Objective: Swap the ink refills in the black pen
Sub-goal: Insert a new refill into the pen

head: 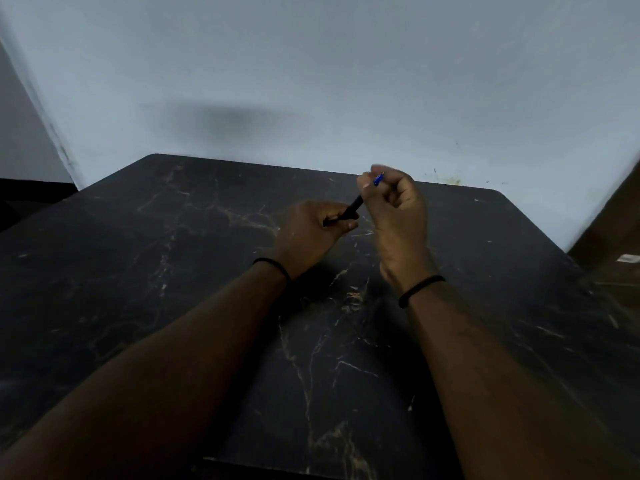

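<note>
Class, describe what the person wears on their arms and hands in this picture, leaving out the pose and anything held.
Both forearms are bare, with no sleeves in view. The left hand has a thin black band round its wrist; the right hand has a similar thin black wrist band. No gloves, rings or watch show.

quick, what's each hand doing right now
Left hand: grips the black pen.
Right hand: pinches a blue refill.

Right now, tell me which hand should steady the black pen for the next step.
Left. The left hand already grips the black pen barrel above the table; the right hand pinches a blue piece.
</note>
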